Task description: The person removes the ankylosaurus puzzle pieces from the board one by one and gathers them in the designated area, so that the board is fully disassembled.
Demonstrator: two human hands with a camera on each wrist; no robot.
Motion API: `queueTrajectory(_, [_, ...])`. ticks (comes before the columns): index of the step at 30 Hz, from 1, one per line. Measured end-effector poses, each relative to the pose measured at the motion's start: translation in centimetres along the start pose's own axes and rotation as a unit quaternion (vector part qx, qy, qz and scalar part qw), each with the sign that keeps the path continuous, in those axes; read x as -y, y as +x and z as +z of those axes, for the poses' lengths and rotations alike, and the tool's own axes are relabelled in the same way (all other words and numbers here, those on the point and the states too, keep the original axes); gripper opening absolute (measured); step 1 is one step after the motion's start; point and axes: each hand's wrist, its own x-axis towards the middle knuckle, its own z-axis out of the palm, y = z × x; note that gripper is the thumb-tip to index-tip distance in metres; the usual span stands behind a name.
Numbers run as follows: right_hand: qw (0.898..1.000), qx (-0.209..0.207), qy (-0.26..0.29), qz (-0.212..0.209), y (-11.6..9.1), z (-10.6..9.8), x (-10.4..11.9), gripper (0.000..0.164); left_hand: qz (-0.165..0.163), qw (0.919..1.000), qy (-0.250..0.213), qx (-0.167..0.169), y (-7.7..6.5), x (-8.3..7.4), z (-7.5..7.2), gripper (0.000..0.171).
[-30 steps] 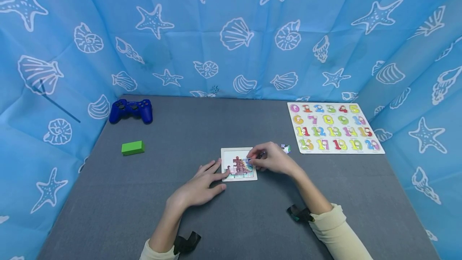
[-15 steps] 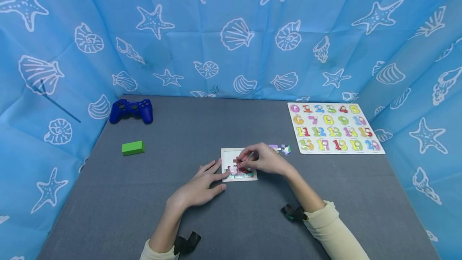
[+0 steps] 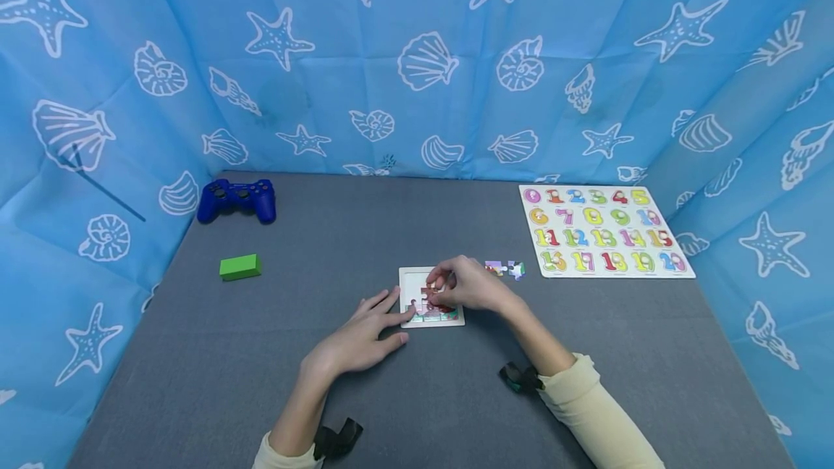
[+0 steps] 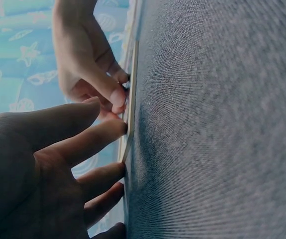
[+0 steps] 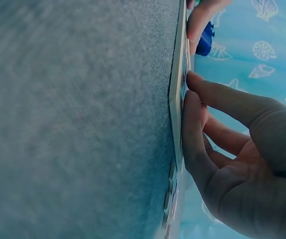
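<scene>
A small jigsaw puzzle in a pale square tray (image 3: pixel 412 277) lies mid-table, its lower part filled with red, pink and green pieces. My left hand (image 3: pixel 355 337) lies at the tray's left side, fingers spread and fairly straight, fingertips on its edge; in the left wrist view the fingertips meet the tray's rim (image 4: pixel 133 99). Above the tray's right half, my right hand (image 3: pixel 472 284) has thumb and fingers brought together on a puzzle piece at the picture's surface. The fingers mostly hide that piece. The right wrist view shows the thumb and index fingertips close together against the board.
Loose puzzle pieces (image 3: pixel 495 267) lie right of the tray, behind the right hand. A number board (image 3: pixel 612 231) stands farther right. At the left are a green block (image 3: pixel 239 267) and a blue game controller (image 3: pixel 237 200). A shell-patterned blue curtain (image 3: pixel 365 93) borders the grey table.
My right hand has moved left from the tray's right edge over the picture, uncovering the loose pieces behind it. The left hand has stayed in place.
</scene>
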Motion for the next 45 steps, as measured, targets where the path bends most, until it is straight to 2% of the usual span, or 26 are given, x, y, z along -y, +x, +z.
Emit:
queueTrajectory(5, [1.000, -0.001, -0.014, 0.012, 0.3, 0.2, 0.2, 0.018, 0.001, 1.0000, 0.002, -0.002, 0.1, 0.2, 0.1, 0.052])
queueTrajectory(12, [1.000, 0.005, -0.021, 0.016, 0.4, 0.3, 0.3, 0.020, -0.016, 0.9998, 0.014, 0.003, 0.3, 0.4, 0.3, 0.052])
queueTrajectory(24, [1.000, 0.010, -0.012, 0.025, 0.0, 0.3, 0.7, 0.025, -0.019, 0.9995, 0.023, 0.009, 0.4, 0.3, 0.3, 0.052])
queueTrajectory(32, [1.000, 0.009, -0.016, 0.002, -0.2, 0.6, 0.8, 0.012, -0.022, 0.9996, 0.019, 0.008, 0.4, 0.2, 0.2, 0.053])
queueTrajectory(39, [1.000, -0.010, -0.026, 0.000, -0.2, 0.7, 0.9, 0.033, -0.025, 0.9995, 0.016, 0.005, 0.4, 0.0, 0.2, 0.052])
queueTrajectory(45, [1.000, -0.001, -0.021, 0.008, 0.0, 0.6, 1.0, 0.031, -0.022, 0.9996, 0.015, 0.005, 0.4, -0.1, 0.3, 0.052])
